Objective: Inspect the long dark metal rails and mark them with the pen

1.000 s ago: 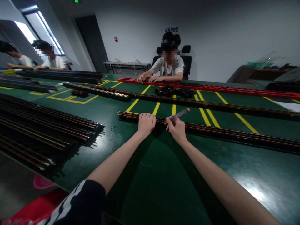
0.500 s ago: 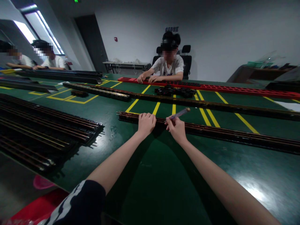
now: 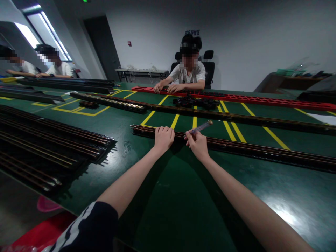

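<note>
A long black rail (image 3: pixel 252 151) with copper-coloured strips along it lies across the table before me. Near its left end my left hand (image 3: pixel 164 137) is closed over it, fingers bent across the far side. Just to the right, my right hand (image 3: pixel 197 142) grips a slim screwdriver (image 3: pixel 201 127) with a translucent handle and a tan end cap. The tool is tilted, its handle end up to the right and its lower end down at the rail. The exact contact of its tip is too small to make out.
Several similar rails (image 3: pixel 49 140) lie at the left. Behind mine runs another long rail (image 3: pixel 236 118), with black parts (image 3: pixel 195 102) beyond it. A co-worker's hands (image 3: pixel 165 88) rest at a red slotted rail (image 3: pixel 262 100). Yellow lines mark the green table (image 3: pixel 168 210).
</note>
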Available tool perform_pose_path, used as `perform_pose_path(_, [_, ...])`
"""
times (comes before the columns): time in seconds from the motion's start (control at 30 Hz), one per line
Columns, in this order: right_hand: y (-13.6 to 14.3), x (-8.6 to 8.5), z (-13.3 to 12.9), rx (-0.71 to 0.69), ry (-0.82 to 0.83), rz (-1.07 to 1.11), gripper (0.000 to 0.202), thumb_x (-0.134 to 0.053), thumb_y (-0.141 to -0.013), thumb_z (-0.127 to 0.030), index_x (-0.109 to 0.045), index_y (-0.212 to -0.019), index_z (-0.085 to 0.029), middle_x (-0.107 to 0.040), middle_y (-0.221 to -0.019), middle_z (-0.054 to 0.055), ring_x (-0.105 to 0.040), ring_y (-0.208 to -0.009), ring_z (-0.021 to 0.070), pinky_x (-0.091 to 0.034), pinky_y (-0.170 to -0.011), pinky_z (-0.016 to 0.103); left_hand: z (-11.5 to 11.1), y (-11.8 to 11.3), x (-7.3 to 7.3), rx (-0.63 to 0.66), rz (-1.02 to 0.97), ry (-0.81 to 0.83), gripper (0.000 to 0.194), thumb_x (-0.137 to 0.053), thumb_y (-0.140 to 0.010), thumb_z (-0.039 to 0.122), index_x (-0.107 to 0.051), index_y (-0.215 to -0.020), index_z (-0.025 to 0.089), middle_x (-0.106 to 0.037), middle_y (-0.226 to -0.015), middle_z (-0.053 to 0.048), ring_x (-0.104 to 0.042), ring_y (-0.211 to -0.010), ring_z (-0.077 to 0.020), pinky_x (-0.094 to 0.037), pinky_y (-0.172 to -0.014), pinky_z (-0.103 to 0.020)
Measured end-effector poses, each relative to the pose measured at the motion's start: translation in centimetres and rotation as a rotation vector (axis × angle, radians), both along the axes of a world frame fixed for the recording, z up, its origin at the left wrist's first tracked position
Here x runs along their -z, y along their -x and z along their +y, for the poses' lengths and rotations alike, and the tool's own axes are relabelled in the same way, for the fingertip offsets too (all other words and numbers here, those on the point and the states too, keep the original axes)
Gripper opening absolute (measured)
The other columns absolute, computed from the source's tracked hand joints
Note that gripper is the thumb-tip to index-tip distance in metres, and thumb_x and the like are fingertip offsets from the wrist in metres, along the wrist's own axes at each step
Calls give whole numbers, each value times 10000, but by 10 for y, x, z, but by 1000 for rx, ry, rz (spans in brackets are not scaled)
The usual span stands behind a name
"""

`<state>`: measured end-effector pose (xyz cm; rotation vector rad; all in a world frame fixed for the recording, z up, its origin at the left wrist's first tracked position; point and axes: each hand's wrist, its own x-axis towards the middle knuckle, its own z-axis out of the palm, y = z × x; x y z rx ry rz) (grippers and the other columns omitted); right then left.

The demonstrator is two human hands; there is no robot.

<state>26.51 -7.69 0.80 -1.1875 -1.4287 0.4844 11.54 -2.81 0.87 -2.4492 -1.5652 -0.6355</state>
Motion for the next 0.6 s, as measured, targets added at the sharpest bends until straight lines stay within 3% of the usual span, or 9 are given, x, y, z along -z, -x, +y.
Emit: perform_pose_path(0.6, [1, 1, 0, 0, -9, 17, 504, -508, -818, -692, -548, -798, -190, -661, -660, 54, -581, -441, 141, -488, -403, 263, -4, 0, -5, 2, 12, 20, 424, -255, -991, 262, -671, -1006, 179, -701, -1042, -112, -587, -991, -256, -363, -899, -410])
